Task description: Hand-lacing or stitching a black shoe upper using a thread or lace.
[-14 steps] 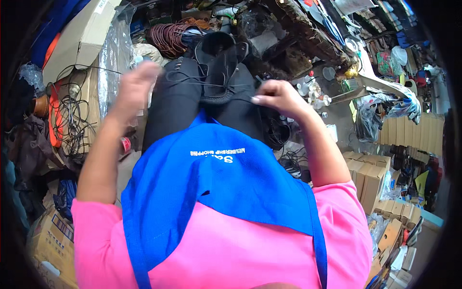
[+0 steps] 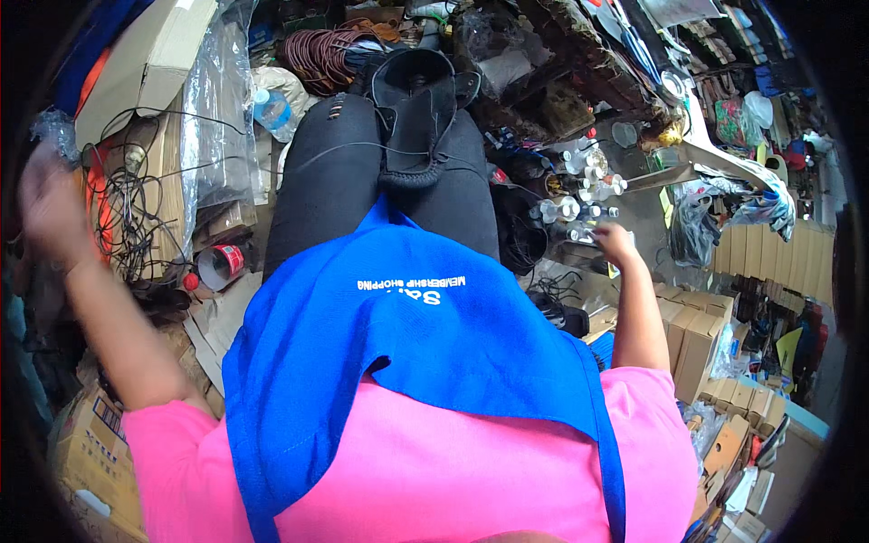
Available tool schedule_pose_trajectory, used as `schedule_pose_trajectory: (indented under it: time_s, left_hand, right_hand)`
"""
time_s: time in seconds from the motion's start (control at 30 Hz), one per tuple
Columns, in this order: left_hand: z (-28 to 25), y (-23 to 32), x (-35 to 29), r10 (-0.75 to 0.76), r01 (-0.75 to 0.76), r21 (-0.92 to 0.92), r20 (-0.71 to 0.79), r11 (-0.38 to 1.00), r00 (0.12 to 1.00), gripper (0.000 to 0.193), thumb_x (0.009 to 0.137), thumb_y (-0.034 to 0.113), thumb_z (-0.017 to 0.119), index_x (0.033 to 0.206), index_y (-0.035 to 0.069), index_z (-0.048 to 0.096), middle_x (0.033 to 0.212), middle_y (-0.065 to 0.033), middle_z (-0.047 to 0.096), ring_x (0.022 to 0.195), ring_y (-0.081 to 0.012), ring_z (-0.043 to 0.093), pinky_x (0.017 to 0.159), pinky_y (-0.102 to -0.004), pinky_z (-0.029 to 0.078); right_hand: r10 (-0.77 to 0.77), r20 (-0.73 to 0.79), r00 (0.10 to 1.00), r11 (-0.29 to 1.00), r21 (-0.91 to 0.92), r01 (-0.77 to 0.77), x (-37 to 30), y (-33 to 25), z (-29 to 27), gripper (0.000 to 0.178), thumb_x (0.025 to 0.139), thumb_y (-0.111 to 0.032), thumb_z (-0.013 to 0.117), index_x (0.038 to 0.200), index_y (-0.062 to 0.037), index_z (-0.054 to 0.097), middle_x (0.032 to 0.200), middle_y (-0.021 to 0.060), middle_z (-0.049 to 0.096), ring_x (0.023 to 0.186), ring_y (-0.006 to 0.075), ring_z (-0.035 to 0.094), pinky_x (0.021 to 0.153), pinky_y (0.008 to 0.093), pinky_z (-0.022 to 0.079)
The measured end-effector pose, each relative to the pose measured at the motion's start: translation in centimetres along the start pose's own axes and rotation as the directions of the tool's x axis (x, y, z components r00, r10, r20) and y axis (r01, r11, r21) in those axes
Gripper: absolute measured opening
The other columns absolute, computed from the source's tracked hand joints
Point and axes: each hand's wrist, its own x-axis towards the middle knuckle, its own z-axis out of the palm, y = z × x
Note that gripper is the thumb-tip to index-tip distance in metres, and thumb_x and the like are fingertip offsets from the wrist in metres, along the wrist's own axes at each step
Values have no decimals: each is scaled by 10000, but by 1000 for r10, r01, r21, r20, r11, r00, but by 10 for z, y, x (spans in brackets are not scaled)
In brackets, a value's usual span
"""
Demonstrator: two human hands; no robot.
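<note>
A black high-top shoe (image 2: 415, 122) rests between my knees, its opening away from me and its toe close to the blue apron (image 2: 425, 339). A thin dark cord (image 2: 348, 146) crosses my left thigh to the shoe; another stretch lies over my right thigh. My left hand (image 2: 54, 204) is far out at the left, smeared by motion, so its fingers cannot be read. Out to the right, beside some small bottles, my right hand (image 2: 615, 244) is closed with fingers curled; what it pinches is too small to make out. Both hands are apart from the shoe.
Small clear bottles (image 2: 579, 185) with pale caps stand right of my knee. A tangle of black cord (image 2: 136, 213) hangs over cardboard at the left, near a cut bottle with a red label (image 2: 220, 265). A coil of brown cord (image 2: 321, 59) lies beyond my knees.
Both hands have swung outward from beside the shoe, the left much farther. Slack loops of cord over the shoe are gone; the cord now runs as a single line across my left thigh.
</note>
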Motion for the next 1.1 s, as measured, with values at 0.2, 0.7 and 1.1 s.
schedule_pose_trajectory:
  time_s: [0.2, 0.7, 1.1]
  left_hand:
    - [135, 218, -128, 692, -40, -780, 528, 624, 492, 272, 750, 110, 698, 1013, 65, 646, 1151, -97, 608, 1068, -282, 570, 907, -362, 455]
    - [200, 237, -131, 726, 153, -732, 680, 664, 104, 220, 729, 171, 729, 897, 43, 668, 882, -66, 525, 866, -217, 556, 788, -312, 445]
    - [195, 231, -129, 744, 143, -733, 666, 665, -48, 287, 772, 119, 689, 1059, 118, 693, 778, -54, 463, 726, -185, 509, 681, -305, 431]
  right_hand:
    - [-579, -377, 723, 558, 462, 689, -25, -220, -58, 195, 754, -77, 703, 945, -44, 678, 926, 89, 641, 884, 166, 614, 788, 297, 487]
    - [-656, -401, 640, 440, 486, 755, -7, -256, -45, 163, 716, -44, 719, 867, -103, 705, 786, 22, 585, 768, 130, 602, 681, 271, 491]
    - [-706, -502, 499, 487, 167, 857, -28, -257, -40, 184, 741, -50, 704, 909, -125, 702, 779, 62, 572, 712, 206, 589, 621, 304, 478]
